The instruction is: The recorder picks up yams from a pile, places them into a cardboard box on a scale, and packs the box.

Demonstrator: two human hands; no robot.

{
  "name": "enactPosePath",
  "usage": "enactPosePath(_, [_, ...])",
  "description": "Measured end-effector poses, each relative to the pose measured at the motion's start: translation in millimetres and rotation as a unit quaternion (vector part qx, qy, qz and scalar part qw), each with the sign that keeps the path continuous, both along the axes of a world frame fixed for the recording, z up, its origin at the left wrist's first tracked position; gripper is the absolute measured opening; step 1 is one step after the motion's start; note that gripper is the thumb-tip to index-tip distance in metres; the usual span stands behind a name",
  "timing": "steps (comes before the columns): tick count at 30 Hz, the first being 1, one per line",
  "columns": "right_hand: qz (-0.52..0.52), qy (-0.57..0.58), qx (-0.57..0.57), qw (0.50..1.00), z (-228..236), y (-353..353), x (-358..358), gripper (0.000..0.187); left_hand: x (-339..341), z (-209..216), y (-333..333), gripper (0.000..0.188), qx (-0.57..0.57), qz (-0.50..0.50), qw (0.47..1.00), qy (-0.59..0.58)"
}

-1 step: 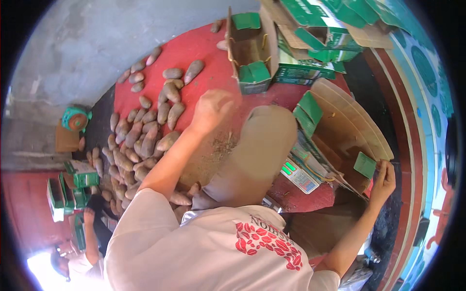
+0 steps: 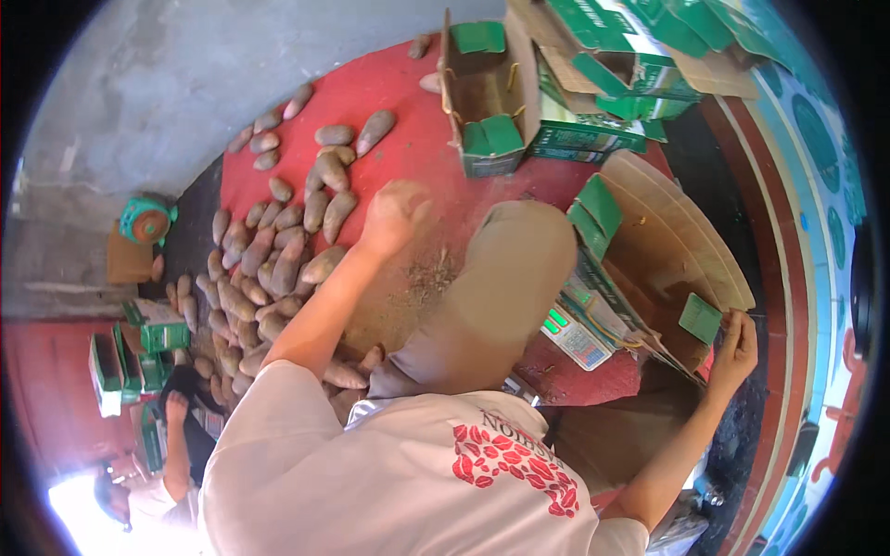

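Observation:
My left hand is closed in a loose, slightly blurred fist above the red floor covering. Nothing shows in it. Just left of that forearm lies a heap of sweet potatoes, with several more scattered beyond the hand. On the right, my right hand has its fingers closed on the edge of an open cardboard box with green flaps. The box is tilted, and its brown inside shows. A digital scale with a lit green display sits against the box's near left side, partly hidden.
A second open carton stands at the far middle beside stacked green boxes. My bent knee rises between my hands. At the lower left another person is near more green cartons. A tiled wall edge runs along the right.
My left hand has shifted slightly left and nearer to me, still closed. My right hand keeps its hold on the box edge. The view has moved a little.

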State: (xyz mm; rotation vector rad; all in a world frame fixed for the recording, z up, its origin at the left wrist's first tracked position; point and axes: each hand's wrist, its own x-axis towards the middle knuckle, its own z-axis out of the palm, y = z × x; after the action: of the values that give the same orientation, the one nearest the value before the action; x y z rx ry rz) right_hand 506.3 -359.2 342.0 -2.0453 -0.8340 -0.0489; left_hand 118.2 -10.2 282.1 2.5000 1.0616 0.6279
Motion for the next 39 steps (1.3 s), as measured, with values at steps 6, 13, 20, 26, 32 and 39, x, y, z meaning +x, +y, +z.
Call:
enactPosePath(6, [-0.009, -0.055, -0.018, 0.998, -6.2, -5.0, 3.8, 0.020, -164.4, -144.3, -32.1, 0.027, -0.236, 0.190, 0.893, 0.333])
enactPosePath(13, [-0.015, -0.097, -0.056, 0.994, -8.9, 1.0, 6.9, 0.021, -290.2, -239.4, -146.2, 0.050, -0.436, 0.153, 0.708, 0.533])
enactPosePath(20, [-0.021, -0.160, -0.107, 0.981, -5.9, -5.8, 9.4, 0.022, -256.3, -191.3, -187.3, 0.068, -0.387, 0.062, 0.703, 0.593])
enactPosePath(26, [-0.030, -0.160, -0.129, 0.978, -12.4, -1.7, 9.8, 0.023, -270.4, -194.9, -174.3, 0.068, -0.307, -0.057, 0.658, 0.685])
enactPosePath(32, [-0.022, -0.176, -0.156, 0.972, -10.5, -4.3, 12.8, 0.024, -265.3, -216.7, -167.5, 0.064, -0.384, -0.045, 0.661, 0.643])
enactPosePath(39, [-0.017, -0.177, -0.136, 0.975, -13.7, -1.1, 10.9, 0.024, -280.5, -213.6, -173.6, 0.049, -0.282, -0.145, 0.725, 0.612])
